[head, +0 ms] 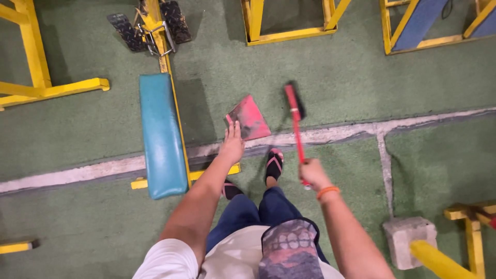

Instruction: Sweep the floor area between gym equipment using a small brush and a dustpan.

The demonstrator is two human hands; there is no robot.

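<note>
Now my left hand reaches down and grips the back edge of the red dustpan, fingers clamped on it, holding it tilted on the green floor just above the pale painted line. My right hand is closed tight round the handle of the red broom, whose dark head sits on the floor just to the right of the pan, near it but apart from it. A blue bench on a yellow frame lies just beside my left arm, and my sandalled foot stands between the two hands, right below the pan. As I judge it, the weak point is the pan: I hold it by one edge only, so a hard push from the broom could shove it sideways or lift its lip off the floor, and whatever is swept would slide underneath. The long handle held low in one hand gives me little control, so the head could skid past the pan's mouth. My foot is close enough to be clipped by the broom, and the concrete block behind my right arm could catch a step back.
</note>
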